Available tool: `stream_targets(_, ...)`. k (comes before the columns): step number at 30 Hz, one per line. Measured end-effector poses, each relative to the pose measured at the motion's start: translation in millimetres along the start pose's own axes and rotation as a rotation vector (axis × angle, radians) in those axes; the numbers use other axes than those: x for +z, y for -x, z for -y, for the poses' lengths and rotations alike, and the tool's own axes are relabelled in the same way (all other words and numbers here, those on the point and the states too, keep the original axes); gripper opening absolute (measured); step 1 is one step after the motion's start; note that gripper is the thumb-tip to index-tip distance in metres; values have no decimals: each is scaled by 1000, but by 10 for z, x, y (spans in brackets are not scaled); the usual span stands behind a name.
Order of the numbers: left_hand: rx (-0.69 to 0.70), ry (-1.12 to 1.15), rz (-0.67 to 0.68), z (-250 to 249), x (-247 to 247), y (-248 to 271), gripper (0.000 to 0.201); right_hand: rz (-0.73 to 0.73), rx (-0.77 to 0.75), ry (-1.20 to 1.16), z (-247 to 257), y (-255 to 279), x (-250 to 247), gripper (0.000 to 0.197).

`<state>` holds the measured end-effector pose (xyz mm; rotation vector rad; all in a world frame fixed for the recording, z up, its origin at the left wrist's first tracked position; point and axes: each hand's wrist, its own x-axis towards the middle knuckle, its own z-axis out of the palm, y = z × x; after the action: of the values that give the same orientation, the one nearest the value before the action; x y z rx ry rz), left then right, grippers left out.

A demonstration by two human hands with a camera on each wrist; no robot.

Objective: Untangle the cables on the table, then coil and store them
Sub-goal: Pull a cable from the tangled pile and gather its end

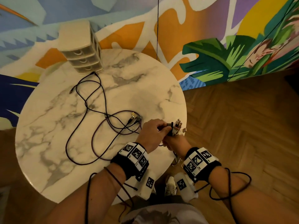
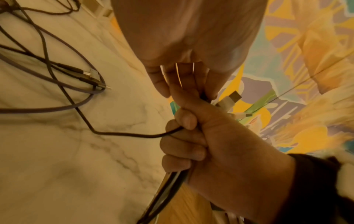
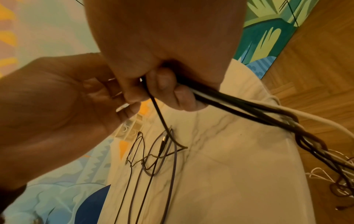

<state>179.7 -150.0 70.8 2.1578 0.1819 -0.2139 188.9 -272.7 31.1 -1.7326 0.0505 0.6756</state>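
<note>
My right hand (image 1: 172,140) is a fist around a bundle of cables (image 1: 176,127) at the table's right edge, with white connector ends sticking up out of it. The bundle's (image 3: 239,104) black and white strands hang down past the rim. My left hand (image 1: 159,126) reaches across and pinches the end of a black cable (image 2: 124,134) at the top of that bundle. That cable trails left onto the marble, where its loops (image 1: 90,97) cross a purple cable (image 1: 97,136) with loose USB plugs (image 1: 135,118).
A small beige drawer unit (image 1: 80,47) with three shut drawers stands at the far edge of the round marble table (image 1: 145,81). Wood floor lies to the right, and a painted wall stands behind. Thin dark wires run along both my forearms.
</note>
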Motion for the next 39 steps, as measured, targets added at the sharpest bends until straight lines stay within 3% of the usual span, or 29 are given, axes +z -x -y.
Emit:
stream_targets(4,72,-102,-29,-104,-68,90,18,-20,-9,92,85,21,46,27)
stream_targets(8,74,-53,-60,-169,-100,144,13,-43,-50,153,172,78,56,27)
stream_targets(11,74,59,-110,-102,-77,196,7,-32,-48,148,178,107,60,22)
stream_targets(14,3,253,-87,38,-18,230,18,-142,-38,114,173,100,32,40)
stream_targets(17,-131,241,204,265,63,290,32,-273,17,-98,183,83,-9,54)
stream_targets(20,-160,-96,386,544,163,396,21,-257,10,-388,244,116,-17,54)
stream_targets(23,-165,-392,409,860,87,480,30,-264,70,-744,339,158,-136,52)
stream_targets(27,-196,-385,253,994,-287,466,33,-391,58,-953,371,111,-409,53)
stream_targets(29,-171,-504,161,841,-428,434,38,-462,47,-888,401,95,-395,52)
stream_targets(31,-93,-720,38,587,-491,417,43,-473,29,-677,441,126,-286,50)
stream_targets(33,-47,-902,-21,322,-474,399,46,-346,2,-327,481,206,-127,45)
stream_targets(36,-10,-1020,31,30,-364,356,39,-35,-39,64,523,320,117,52)
stream_targets(39,78,-1024,46,-84,-318,356,35,-18,-28,195,472,287,182,54)
